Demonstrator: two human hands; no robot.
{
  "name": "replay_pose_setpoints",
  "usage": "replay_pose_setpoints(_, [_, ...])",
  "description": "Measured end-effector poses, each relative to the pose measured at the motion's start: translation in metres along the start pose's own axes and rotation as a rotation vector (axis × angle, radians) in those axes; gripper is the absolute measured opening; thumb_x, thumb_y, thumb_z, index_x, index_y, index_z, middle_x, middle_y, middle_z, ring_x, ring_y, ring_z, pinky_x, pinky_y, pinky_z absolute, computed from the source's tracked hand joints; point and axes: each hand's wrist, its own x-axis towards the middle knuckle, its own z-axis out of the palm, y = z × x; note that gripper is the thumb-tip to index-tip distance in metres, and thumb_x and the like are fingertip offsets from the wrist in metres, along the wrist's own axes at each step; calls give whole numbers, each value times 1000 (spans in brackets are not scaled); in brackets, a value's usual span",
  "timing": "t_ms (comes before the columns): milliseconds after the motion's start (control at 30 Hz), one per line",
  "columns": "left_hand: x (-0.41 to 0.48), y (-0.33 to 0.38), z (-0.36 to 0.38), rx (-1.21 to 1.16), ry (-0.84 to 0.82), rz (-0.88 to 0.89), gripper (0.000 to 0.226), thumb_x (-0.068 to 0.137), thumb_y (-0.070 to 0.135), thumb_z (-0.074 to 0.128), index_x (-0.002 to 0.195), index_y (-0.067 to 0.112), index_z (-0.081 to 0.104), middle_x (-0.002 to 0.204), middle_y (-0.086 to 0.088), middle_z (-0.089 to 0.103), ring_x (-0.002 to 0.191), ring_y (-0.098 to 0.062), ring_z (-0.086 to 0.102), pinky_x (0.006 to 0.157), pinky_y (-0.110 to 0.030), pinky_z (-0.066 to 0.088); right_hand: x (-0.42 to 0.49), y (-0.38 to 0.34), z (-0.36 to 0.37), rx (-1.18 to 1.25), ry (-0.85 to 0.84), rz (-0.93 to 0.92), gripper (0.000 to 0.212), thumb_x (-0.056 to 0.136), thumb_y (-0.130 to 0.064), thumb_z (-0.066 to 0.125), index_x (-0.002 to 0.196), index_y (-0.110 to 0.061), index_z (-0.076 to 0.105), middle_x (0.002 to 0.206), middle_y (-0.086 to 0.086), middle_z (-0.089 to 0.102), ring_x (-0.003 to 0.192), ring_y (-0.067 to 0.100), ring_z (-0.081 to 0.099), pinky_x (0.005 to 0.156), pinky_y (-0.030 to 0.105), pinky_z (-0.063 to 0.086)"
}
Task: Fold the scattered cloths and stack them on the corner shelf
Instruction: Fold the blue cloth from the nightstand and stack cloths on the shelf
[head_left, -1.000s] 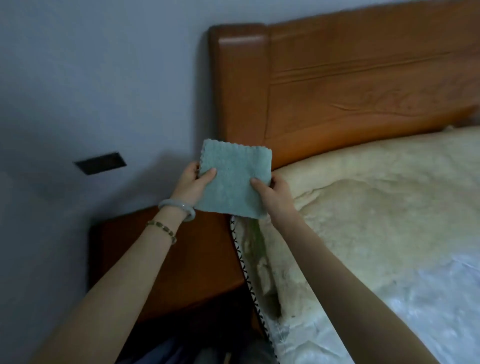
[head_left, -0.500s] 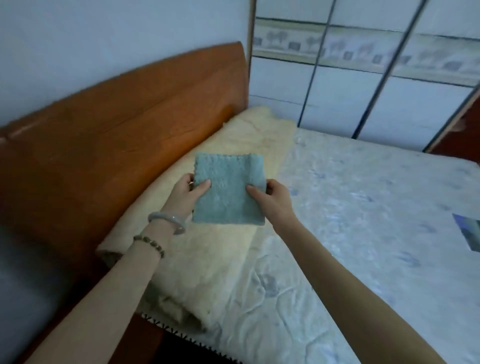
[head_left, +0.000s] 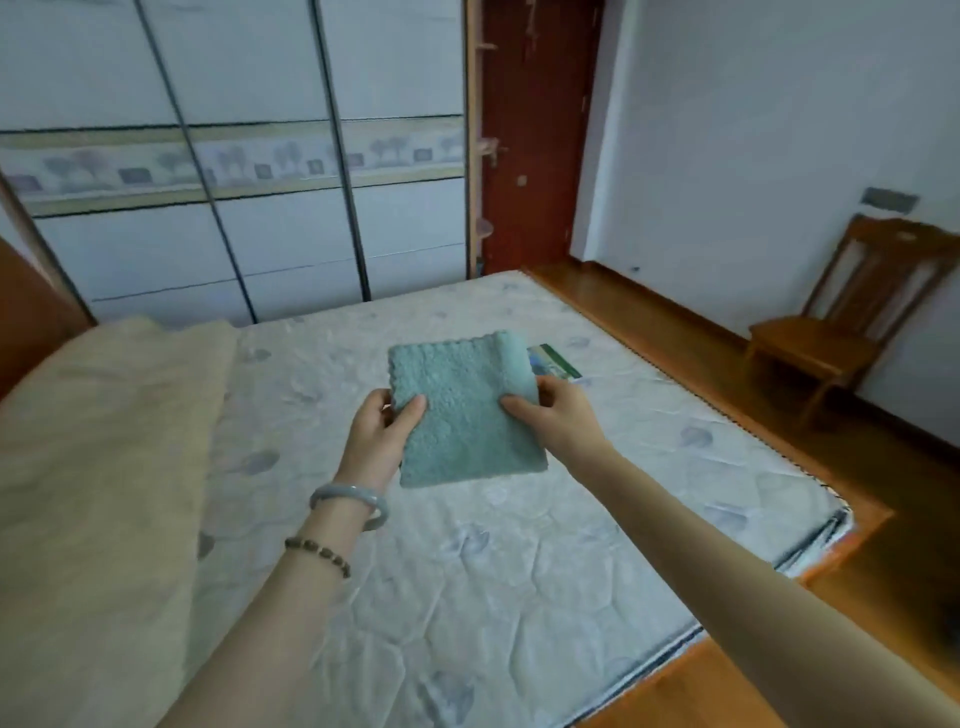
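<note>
A folded pale green cloth (head_left: 465, 410) with a scalloped edge hangs in the air above the mattress (head_left: 467, 597), held flat between both hands. My left hand (head_left: 379, 436) pinches its left edge, thumb on top. My right hand (head_left: 558, 415) pinches its right edge, where the fold is rolled over. A narrow corner shelf (head_left: 485, 228) with small rounded ledges runs up beside the wardrobe at the far end of the room. No other cloths show.
A cream blanket (head_left: 104, 467) covers the bed's left side. A green and white card (head_left: 553, 361) lies on the mattress behind the cloth. Sliding wardrobe doors (head_left: 234, 208) stand beyond the bed, a dark red door (head_left: 535, 130) beside them, and a wooden chair (head_left: 841, 317) at right.
My view has swung right from the headboard and bedside table across the bed to the wardrobe and door. Both hands kept hold of the green cloth throughout.
</note>
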Motion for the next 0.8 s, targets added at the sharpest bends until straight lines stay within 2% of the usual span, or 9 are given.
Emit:
replay_pose_setpoints(133, [16,-4,115,5,-172,5,21,88,27,65,96,9,57,101,-17,68,91,-28,68,85,-47,54,3,37,-102,-27,154,43,21,81,-26,69,87,-7,64,89,10,69,84,25,66,74,42,53])
replay_pose_setpoints(200, [22,-6,172,6,-259,-3,21,90,24,63,99,6,58,103,-19,68,94,-30,67,86,-49,54,0,55,-151,-27,248,76,24,82,-27,70,90,-5,65,88,8,68,82,23,64,72,39,52])
replay_pose_setpoints(300, [28,-11,254,-1,-422,-25,22,89,26,64,101,8,60,103,-18,69,96,-30,67,89,-50,52,-8,81,-218,20,386,134,24,82,-26,70,95,-7,65,94,8,69,90,25,65,81,42,54])
replay_pose_setpoints(367, [32,-14,311,3,-527,-40,31,87,32,66,104,7,61,104,-19,68,96,-31,67,90,-51,52,-14,98,-262,19,485,172,25,81,-28,71,94,-7,64,94,8,69,90,25,66,82,44,55])
replay_pose_setpoints(467, [34,-17,394,-8,-650,-51,22,89,27,64,102,9,60,99,-11,70,92,-25,69,85,-46,55,-19,120,-323,42,600,226,19,82,-29,71,89,-14,63,88,2,68,84,18,66,72,33,57])
replay_pose_setpoints(533, [37,-17,447,-21,-727,-51,21,89,27,64,103,12,60,101,-7,71,95,-24,69,84,-43,55,-18,133,-363,47,673,246,17,82,-29,71,84,-15,62,82,-1,65,76,13,63,62,23,52])
replay_pose_setpoints(600, [43,-18,497,-37,-800,-51,24,89,27,64,106,12,60,104,-7,70,96,-23,68,84,-42,55,-13,145,-400,43,741,252,19,81,-29,72,85,-12,63,80,0,66,72,10,62,59,21,49])
replay_pose_setpoints(700, [56,-14,563,-54,-868,-32,26,89,26,65,107,10,59,105,-8,69,96,-23,68,84,-43,55,3,159,-450,61,819,263,22,81,-27,73,90,-9,66,86,6,68,76,16,64,66,28,52])
replay_pose_setpoints(800, [71,-10,621,-64,-933,-41,26,88,29,65,107,12,59,104,-4,70,95,-20,68,79,-38,56,23,172,-496,70,872,259,21,80,-28,74,90,-11,66,89,5,70,81,19,66,71,33,54])
